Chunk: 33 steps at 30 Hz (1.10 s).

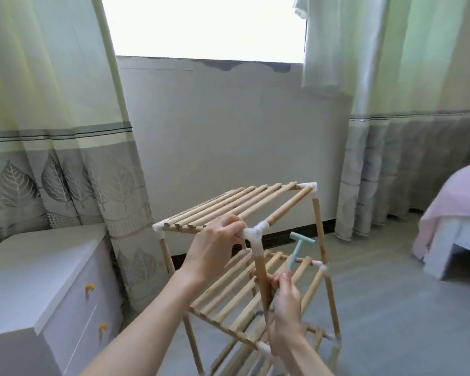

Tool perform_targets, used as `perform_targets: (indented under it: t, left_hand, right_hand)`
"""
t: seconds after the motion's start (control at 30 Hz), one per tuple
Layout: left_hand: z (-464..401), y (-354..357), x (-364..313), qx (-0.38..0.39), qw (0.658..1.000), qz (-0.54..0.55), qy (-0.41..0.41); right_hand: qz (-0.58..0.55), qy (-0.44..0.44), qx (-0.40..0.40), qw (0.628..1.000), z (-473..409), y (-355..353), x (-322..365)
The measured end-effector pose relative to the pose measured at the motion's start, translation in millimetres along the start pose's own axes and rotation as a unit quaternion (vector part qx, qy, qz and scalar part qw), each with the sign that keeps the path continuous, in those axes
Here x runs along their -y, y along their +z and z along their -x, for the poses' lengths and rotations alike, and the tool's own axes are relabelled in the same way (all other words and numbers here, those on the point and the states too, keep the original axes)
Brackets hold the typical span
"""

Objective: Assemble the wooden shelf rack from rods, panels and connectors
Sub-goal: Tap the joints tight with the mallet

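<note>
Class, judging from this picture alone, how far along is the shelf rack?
Done: top panel and middle panel sit in white connectors on upright rods.
In hand: left hand grips the near corner connector; right hand holds a rod and teal mallet.
Left: seating that joint; the bottom is out of view.

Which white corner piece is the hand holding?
The near-right top connector: the left hand grips it. The other top white connectors, far right and left, go untouched.

White drawer cabinet (25, 289), leaf-patterned curtains (52, 147), bright window (201, 25), pink-covered bed (456, 213), grey floor (404, 308)
</note>
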<state>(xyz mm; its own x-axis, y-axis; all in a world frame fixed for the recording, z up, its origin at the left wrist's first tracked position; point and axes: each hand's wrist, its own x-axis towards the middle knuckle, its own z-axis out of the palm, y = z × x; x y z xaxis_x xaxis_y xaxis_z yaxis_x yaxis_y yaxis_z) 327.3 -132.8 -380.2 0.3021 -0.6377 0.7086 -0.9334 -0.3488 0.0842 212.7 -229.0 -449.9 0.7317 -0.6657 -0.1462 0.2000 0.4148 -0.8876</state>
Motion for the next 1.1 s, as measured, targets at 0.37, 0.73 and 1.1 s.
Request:
perform_targets:
  t: [0.37, 0.73, 1.1]
  left_hand:
    - [24.4, 24.4, 23.6, 0.025, 0.997, -0.006, -0.070]
    - [68.4, 33.7, 5.4, -0.038, 0.954, 0.253, -0.154]
    - [69.5, 59.3, -17.8, 0.013, 0.851, 0.399, -0.341]
  right_hand:
    - [0.070, -0.041, -0.012, 0.997, -1.4, -56.3, 23.6]
    - [0.442, -0.275, 0.120, 0.845, 2.8, -29.2, 106.5]
    - [0.507, -0.329, 0.184, 0.776, -28.8, 8.6, 67.4]
